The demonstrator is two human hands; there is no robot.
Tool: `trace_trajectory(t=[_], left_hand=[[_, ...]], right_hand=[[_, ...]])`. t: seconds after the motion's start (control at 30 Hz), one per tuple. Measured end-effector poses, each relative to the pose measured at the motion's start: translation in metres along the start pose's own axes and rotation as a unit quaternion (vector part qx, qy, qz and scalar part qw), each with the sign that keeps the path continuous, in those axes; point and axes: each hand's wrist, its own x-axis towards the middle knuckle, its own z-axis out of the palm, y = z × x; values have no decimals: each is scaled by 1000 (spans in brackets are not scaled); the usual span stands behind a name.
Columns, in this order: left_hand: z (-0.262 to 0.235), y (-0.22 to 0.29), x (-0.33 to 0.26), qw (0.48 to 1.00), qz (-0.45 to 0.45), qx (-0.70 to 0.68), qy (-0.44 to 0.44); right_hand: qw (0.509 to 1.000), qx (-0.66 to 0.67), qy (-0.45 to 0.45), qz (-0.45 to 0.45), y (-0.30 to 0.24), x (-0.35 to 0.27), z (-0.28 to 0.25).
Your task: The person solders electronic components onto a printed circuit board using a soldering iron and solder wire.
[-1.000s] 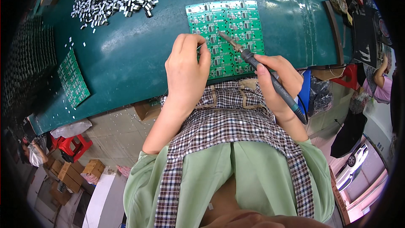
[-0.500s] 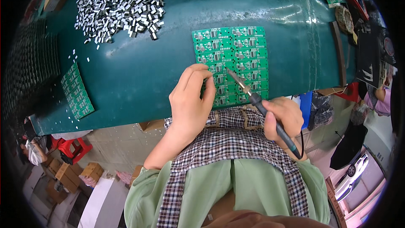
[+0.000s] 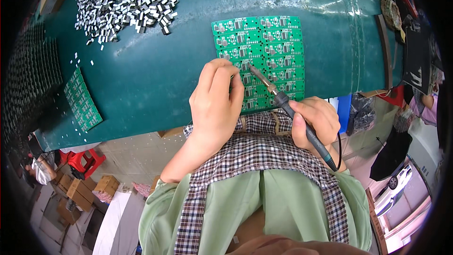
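A green panel of printed circuit boards (image 3: 283,48), made of several small boards in two columns, lies flat near the table's front edge. My right hand (image 3: 315,122) grips a soldering iron (image 3: 309,134) like a pen. The iron slants up to the left, its tip at the panel's left column, close to my left fingers. My left hand (image 3: 214,99) rests over the panel's left edge with fingers curled and pinched together. Whatever is between those fingertips is hidden or too thin to name.
On the green table (image 3: 155,75), a heap of small black-and-white parts (image 3: 127,4) lies at the far left. Another circuit board panel (image 3: 82,100) sits near the left edge beside stacked boards (image 3: 35,73). A dark bar (image 3: 384,49) lies at the right. Red stools (image 3: 86,163) stand below.
The iron's tip has shifted slightly left, nearer my left fingers. The table and everything on it sit a little higher or farther left in view. Both hands keep their grips.
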Motion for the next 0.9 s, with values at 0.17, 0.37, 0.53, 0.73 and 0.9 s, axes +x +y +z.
trace_trajectory(t=[0.17,0.37,0.53,0.73,0.9], left_hand=[[2,1,-1,1000,9,14,6],[3,2,-1,1000,11,20,-8],[-1,0,-3,998,24,50,-39],[-5,0,-9,999,-11,-17,-26],[-2,-3,-8,1000,7,-6,-11]], right_hand=[[1000,-12,3,-5,-3,0,1],[1000,-18,13,-4,-8,-4,3],[1000,-25,7,-10,-11,-7,-1],[1000,-13,23,-3,-12,-6,-5],[1000,-14,17,9,-11,-5,-1]])
